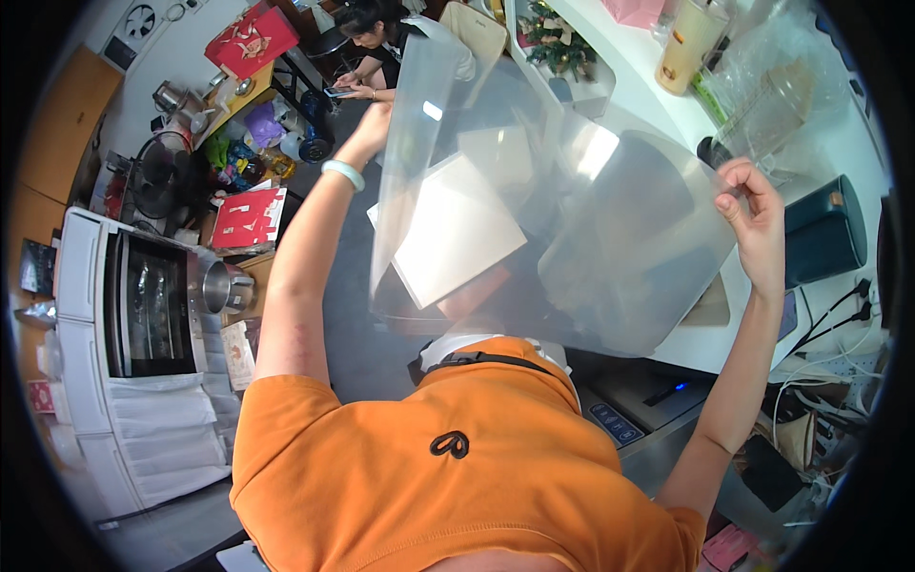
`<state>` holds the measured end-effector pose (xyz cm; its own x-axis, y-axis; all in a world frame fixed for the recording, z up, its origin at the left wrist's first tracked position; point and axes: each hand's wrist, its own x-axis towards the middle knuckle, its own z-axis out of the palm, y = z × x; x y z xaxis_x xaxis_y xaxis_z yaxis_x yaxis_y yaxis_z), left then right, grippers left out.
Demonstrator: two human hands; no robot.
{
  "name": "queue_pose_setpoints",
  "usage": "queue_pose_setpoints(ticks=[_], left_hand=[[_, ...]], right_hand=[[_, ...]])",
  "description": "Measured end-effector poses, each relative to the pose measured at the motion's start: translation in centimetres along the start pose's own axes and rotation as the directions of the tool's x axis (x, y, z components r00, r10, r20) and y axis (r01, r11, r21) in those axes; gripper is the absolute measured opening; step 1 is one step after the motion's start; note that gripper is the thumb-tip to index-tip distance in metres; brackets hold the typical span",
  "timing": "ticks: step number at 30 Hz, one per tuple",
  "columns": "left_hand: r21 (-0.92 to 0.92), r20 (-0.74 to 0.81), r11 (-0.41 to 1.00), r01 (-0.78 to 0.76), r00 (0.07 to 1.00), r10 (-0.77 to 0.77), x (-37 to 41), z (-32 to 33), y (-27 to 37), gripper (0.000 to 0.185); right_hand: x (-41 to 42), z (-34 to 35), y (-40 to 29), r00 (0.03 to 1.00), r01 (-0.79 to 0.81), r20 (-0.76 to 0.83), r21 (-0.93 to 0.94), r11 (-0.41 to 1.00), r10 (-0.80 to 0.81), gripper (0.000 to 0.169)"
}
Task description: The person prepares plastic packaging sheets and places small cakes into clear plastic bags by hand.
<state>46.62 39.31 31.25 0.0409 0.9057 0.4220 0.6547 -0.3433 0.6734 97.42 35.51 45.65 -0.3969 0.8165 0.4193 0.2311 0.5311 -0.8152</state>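
A large clear plastic sheet (622, 286), bent and glossy, spans the space in front of my chest. At its upper left edge my left hand (375, 129) grips it, the fingers partly hidden behind the plastic. The right upper corner is pinched between the thumb and fingers of my right hand (747, 196). A white square board or box (461, 232) shows through the sheet, below my left hand and to the right; whether it touches the sheet I cannot tell. A pinkish thing lies blurred beneath the board.
A white counter (704, 347) with a dark teal case (826, 232), plastic cups and cables runs along the right. On the left stand an oven (154, 304), a steel pot (225, 286) and a fan (164, 171). A seated person (389, 43) holds a phone beyond my left hand.
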Motion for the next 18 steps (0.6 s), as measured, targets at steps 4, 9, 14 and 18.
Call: queue_pose_setpoints(ticks=[4, 9, 14, 18], left_hand=[[-0.249, 0.201, 0.909, 0.333, 0.936, -0.288, -2.8, 3.8, 1.7, 0.043], [-0.247, 0.539, 0.775, 0.582, 0.747, -0.389, -3.4, 5.4, 5.4, 0.073], [-0.627, 0.151, 0.68, 0.381, 0.915, -0.374, -5.2, 3.5, 2.1, 0.055], [-0.866, -0.185, 0.478, 0.149, 0.792, -0.582, -8.0, -1.6, 7.4, 0.052]], right_hand=[[2.6, 1.7, -1.8, 0.998, 0.062, -0.029, 0.079, 0.995, -0.06, 0.011], [4.9, 1.9, -1.9, 0.993, 0.094, -0.083, 0.152, 0.984, -0.082, 0.01], [7.2, 1.9, -3.5, 0.978, 0.171, -0.145, 0.136, 0.976, -0.152, 0.011], [7.3, 2.7, -3.8, 0.984, 0.146, -0.131, 0.171, 0.974, -0.124, 0.011]])
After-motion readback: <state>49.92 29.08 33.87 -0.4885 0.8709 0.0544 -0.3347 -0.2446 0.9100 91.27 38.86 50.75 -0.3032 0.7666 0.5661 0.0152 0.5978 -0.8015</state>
